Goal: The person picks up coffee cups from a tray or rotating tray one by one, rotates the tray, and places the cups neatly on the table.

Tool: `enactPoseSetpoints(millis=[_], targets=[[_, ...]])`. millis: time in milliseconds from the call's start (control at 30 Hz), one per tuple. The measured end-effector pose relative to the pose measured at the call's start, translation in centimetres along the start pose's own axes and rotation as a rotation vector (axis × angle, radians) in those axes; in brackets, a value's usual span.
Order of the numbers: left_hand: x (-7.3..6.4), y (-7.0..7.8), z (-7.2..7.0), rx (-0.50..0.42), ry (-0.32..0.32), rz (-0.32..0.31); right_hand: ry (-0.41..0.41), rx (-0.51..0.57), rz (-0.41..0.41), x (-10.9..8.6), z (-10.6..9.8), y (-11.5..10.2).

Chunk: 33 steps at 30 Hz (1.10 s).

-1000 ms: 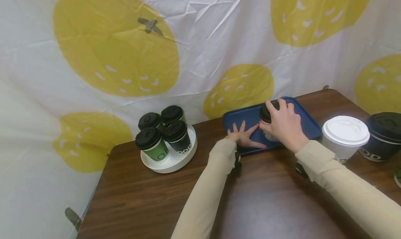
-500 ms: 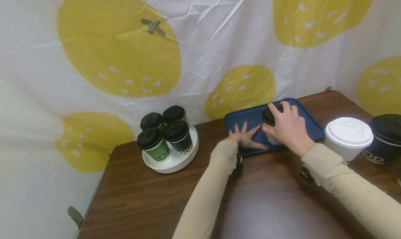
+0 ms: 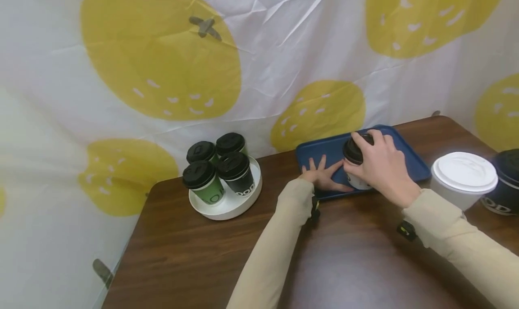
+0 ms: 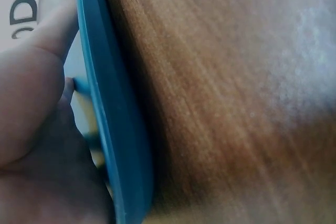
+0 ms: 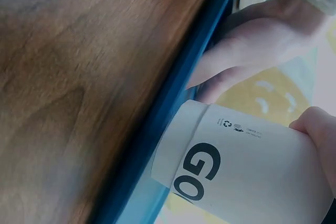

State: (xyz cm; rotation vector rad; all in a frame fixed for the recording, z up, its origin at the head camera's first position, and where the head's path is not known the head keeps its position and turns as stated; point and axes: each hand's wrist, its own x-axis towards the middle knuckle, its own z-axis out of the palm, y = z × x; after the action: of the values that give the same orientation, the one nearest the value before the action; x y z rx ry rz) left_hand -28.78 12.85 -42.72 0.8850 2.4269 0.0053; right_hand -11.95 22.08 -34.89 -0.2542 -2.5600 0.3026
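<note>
A white paper cup (image 3: 357, 181) with a black lid (image 3: 351, 151) stands upright at the blue tray (image 3: 322, 149). My right hand (image 3: 383, 162) grips it from above, fingers over the lid and thumb at its side. Dark letters and small printed symbols mark the white paper cup (image 5: 239, 161) in the right wrist view, its base close to the tray rim (image 5: 157, 108). Left of the cup, my left hand (image 3: 324, 178) lies over the tray with its fingers spread. From the left wrist, the left hand (image 4: 31, 108) shows beside the tray's raised edge (image 4: 113, 114).
A round white tray (image 3: 231, 212) on the left carries several lidded cups, among them a green one (image 3: 209, 189). To the right stand a larger white-lidded cup (image 3: 462, 178) and a black cup (image 3: 503, 189). Behind the wooden table (image 3: 194, 250) hangs a fruit-print cloth (image 3: 267, 47).
The head view has turned slightly, so the scene sits a little farther right. Both hands keep their pose, with the cup still in the right hand's grip at the blue tray.
</note>
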Motion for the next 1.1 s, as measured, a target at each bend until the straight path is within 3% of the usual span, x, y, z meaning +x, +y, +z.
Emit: enactPoseSetpoints(millis=[100,300,467,700,933,1100], targets=[[-0.6,0.7,0.0,0.010,0.009,0.006,0.016,-0.001,-0.003,-0.6,-0.7,0.3],[-3.8,1.6,-0.6,-0.032,0.015,0.060,0.018,-0.008,-0.011,-1.9,-1.2,0.8],[-5.5,2.0,-1.0,-0.055,0.014,0.092,0.030,-0.023,-0.010,-2.7,-1.3,0.9],[-5.8,1.9,-0.8,-0.040,0.039,0.096,0.116,-0.027,-0.063,-3.8,-1.2,1.0],[-4.6,1.6,-0.8,-0.043,0.016,0.091,0.128,-0.029,-0.088,-4.3,-1.3,1.4],[-4.9,1.3,-0.7,-0.070,0.024,0.104,0.159,-0.034,-0.129,-5.3,-1.3,1.7]])
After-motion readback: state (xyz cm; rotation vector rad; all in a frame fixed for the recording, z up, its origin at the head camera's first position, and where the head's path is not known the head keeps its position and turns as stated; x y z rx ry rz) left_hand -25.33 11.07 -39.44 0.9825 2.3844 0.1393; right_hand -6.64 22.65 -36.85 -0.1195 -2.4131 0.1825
